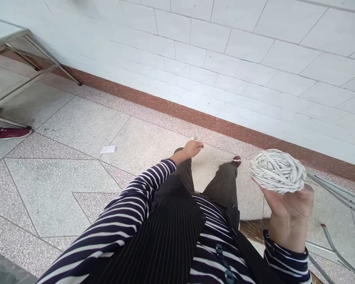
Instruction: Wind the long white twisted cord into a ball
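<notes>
It is bright in here, and the light is soft and even. I can't tell where it comes from. The white wall (195,47) is so pale on the far left that its tile lines nearly fade away. A soft, dull shadow lies on the floor (62,122) under the table (1,29) there. The black vest (177,236) looks very dark, but its thin stripes show. On the right, the white string ball (278,171) looks clear. The striped sleeve (106,228) looks stretched, and the near left corner is grey and blurry.
</notes>
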### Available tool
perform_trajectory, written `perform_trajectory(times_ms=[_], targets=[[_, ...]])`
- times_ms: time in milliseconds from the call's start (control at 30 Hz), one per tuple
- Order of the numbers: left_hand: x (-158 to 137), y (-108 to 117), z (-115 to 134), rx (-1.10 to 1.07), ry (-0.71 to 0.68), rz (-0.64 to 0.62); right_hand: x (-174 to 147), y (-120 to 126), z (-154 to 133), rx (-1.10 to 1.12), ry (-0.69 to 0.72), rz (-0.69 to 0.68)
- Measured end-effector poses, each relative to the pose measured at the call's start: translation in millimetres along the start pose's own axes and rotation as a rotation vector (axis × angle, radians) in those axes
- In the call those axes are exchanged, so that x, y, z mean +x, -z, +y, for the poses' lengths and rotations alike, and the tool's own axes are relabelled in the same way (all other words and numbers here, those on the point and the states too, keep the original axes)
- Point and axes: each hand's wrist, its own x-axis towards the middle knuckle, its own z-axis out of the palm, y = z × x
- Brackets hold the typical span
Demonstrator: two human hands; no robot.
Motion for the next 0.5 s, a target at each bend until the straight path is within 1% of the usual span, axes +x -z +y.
perform_trajectory(times_ms=[67, 133, 167, 200, 267, 300, 367, 433, 500], targets=[[-11.7, -11.8, 22.6, -0.165, -0.094, -0.018, 0.4, -6.4, 10.3, -0.037, -0.064, 0.006], [-25.1, -25.4, 54.4, -0.388, -0.263, -0.050, 0.4, -17.7, 23.7, -0.053, -0.154, -0.004], [-31.9, -32.0, 70.4, -0.452, -0.349, -0.077, 0.0, -23.5, 29.6, -0.051, -0.196, -0.020], [-38.4, -38.0, 84.6, -0.483, -0.401, -0.090, -0.5, -28.5, 34.3, -0.046, -0.233, -0.042], [-50.8, -47.5, 102.7, -0.482, -0.421, -0.102, -0.9, -33.5, 38.3, -0.022, -0.261, -0.070], [-56.6, -50.9, 105.1, -0.466, -0.408, -0.117, -0.3, -32.9, 37.5, -0.006, -0.256, -0.071], [-67.2, -55.0, 97.2, -0.407, -0.384, -0.159, 2.4, -25.8, 31.9, 0.018, -0.226, -0.053], [-75.3, -55.9, 76.8, -0.307, -0.362, -0.171, 6.3, -13.7, 23.8, 0.026, -0.198, -0.014], [-79.3, -53.2, 51.5, -0.177, -0.310, -0.142, 9.2, -1.1, 16.3, 0.028, -0.183, 0.031]])
